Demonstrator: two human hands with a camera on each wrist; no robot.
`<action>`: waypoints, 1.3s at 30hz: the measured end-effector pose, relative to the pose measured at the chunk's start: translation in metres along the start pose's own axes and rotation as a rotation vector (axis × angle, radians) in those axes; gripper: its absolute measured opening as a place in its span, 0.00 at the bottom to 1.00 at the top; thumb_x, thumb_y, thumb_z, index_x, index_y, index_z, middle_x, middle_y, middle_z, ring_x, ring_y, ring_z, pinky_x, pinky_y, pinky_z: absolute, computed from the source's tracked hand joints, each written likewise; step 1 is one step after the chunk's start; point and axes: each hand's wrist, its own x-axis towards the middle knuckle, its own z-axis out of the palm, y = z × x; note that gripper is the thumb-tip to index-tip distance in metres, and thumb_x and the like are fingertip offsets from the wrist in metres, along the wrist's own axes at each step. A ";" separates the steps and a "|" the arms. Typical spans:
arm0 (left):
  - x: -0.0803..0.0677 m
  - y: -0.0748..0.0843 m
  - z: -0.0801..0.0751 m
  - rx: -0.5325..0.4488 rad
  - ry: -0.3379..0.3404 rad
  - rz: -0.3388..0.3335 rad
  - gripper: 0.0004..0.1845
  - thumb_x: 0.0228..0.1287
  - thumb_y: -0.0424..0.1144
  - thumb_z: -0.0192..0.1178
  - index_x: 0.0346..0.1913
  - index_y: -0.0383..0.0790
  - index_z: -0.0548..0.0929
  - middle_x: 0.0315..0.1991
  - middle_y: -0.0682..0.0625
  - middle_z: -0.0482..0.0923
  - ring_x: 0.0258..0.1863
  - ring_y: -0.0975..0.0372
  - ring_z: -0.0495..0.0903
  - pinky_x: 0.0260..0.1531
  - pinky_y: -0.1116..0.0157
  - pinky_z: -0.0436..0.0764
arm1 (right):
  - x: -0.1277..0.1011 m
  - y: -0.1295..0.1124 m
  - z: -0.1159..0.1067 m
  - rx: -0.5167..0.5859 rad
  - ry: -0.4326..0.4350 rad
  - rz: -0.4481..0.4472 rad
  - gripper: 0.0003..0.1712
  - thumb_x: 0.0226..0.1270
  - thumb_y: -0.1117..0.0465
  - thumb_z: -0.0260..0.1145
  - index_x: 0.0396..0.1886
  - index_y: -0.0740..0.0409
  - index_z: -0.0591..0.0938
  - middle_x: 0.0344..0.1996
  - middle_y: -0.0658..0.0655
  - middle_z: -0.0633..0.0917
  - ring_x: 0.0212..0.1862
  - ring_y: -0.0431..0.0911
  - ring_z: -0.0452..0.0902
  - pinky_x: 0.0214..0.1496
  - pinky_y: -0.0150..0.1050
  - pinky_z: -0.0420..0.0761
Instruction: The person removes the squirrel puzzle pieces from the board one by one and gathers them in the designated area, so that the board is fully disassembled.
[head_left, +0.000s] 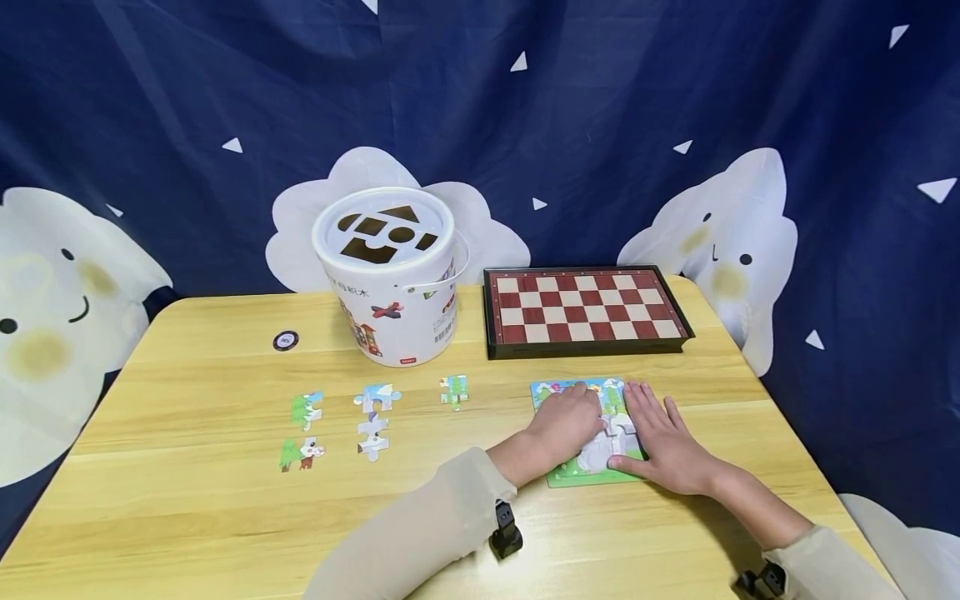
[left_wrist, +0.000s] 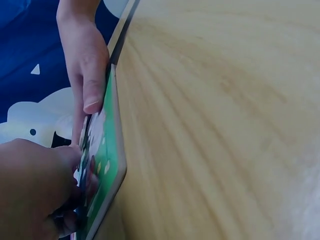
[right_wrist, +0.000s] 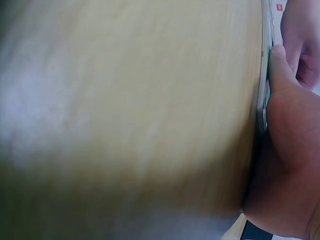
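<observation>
A jigsaw puzzle board point(head_left: 573, 477) with a green lower border lies flat on the table, with several pieces set in it. My left hand point(head_left: 566, 425) reaches over its left part with curled fingers, pinching a grey-white puzzle piece point(head_left: 619, 427) at its edge; the fingertips are partly hidden. Flat on the board's right side rests my right hand point(head_left: 671, 450), fingers straight and spread, thumb by the lower right corner. In the left wrist view the left hand point(left_wrist: 37, 185) is bent close over the board point(left_wrist: 112, 150). The right thumb point(right_wrist: 281, 65) lies along the board's edge in the right wrist view.
Loose puzzle pieces lie to the left, among them a tree piece point(head_left: 306, 410), a sky piece point(head_left: 377, 397) and a green piece point(head_left: 454, 390). Behind stand a white lidded bucket point(head_left: 390, 308) and a checkered board point(head_left: 588, 307). A round chip point(head_left: 286, 340) lies left of the bucket.
</observation>
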 end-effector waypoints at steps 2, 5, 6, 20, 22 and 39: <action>0.000 -0.002 -0.001 0.002 -0.003 0.018 0.18 0.78 0.51 0.54 0.49 0.40 0.84 0.45 0.52 0.81 0.49 0.63 0.77 0.48 0.69 0.81 | 0.000 0.000 0.000 -0.002 0.002 -0.002 0.62 0.69 0.37 0.66 0.80 0.72 0.44 0.79 0.73 0.44 0.80 0.67 0.33 0.76 0.65 0.32; -0.003 -0.007 -0.004 -0.008 -0.003 0.039 0.16 0.79 0.50 0.53 0.45 0.41 0.84 0.42 0.53 0.79 0.45 0.64 0.75 0.47 0.71 0.80 | 0.000 0.001 0.000 -0.006 0.001 -0.003 0.62 0.69 0.37 0.66 0.80 0.71 0.43 0.80 0.73 0.44 0.80 0.67 0.33 0.76 0.65 0.32; -0.004 -0.009 -0.005 -0.033 -0.003 0.032 0.15 0.79 0.50 0.54 0.45 0.42 0.84 0.42 0.53 0.78 0.43 0.64 0.74 0.45 0.71 0.79 | 0.000 0.001 0.000 -0.007 0.000 -0.002 0.62 0.69 0.37 0.66 0.80 0.71 0.43 0.80 0.72 0.44 0.80 0.67 0.33 0.76 0.64 0.32; -0.067 -0.061 -0.027 -0.229 0.089 -0.053 0.17 0.77 0.48 0.57 0.55 0.38 0.83 0.50 0.51 0.80 0.52 0.61 0.77 0.57 0.67 0.78 | 0.000 0.001 0.000 -0.013 0.001 0.003 0.63 0.69 0.36 0.65 0.80 0.70 0.42 0.80 0.72 0.43 0.80 0.67 0.33 0.76 0.65 0.32; -0.079 -0.071 -0.030 -0.234 0.099 -0.066 0.18 0.76 0.48 0.58 0.55 0.38 0.83 0.50 0.50 0.80 0.52 0.61 0.77 0.57 0.66 0.78 | 0.000 0.001 0.000 -0.014 0.002 0.004 0.63 0.69 0.36 0.65 0.80 0.70 0.42 0.80 0.72 0.43 0.80 0.67 0.32 0.76 0.65 0.32; -0.158 -0.120 -0.029 -0.272 0.159 -0.219 0.10 0.72 0.44 0.65 0.44 0.40 0.82 0.40 0.54 0.75 0.39 0.65 0.75 0.44 0.63 0.81 | -0.001 0.001 0.000 -0.001 0.000 0.005 0.63 0.69 0.36 0.65 0.80 0.71 0.42 0.80 0.73 0.43 0.80 0.67 0.32 0.76 0.64 0.31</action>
